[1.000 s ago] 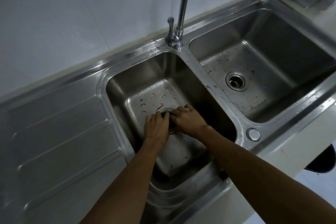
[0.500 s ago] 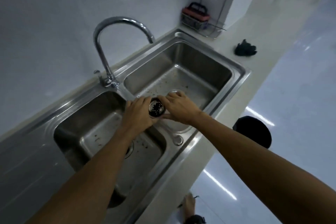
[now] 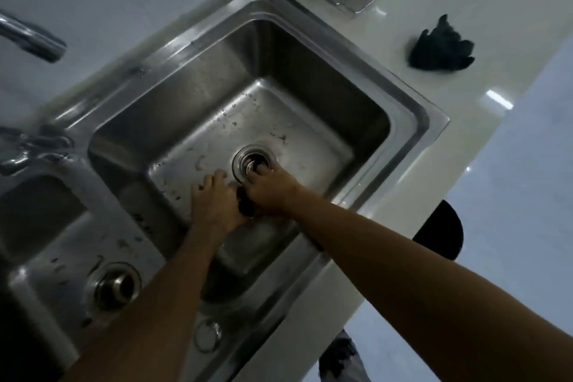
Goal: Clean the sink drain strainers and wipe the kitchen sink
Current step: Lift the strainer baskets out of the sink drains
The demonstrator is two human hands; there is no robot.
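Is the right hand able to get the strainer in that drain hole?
Probably yes. The right hand already has fingertips at the right basin's drain, with nothing between them. The strainer itself is hard to make out.

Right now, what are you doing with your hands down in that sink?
A person is cleaning the sink. The right hand reaches its fingers into the drain of the right basin. The left hand sits beside it, with something dark, probably a strainer, between the two hands. The left basin's drain looks open, and food bits dot the steel.
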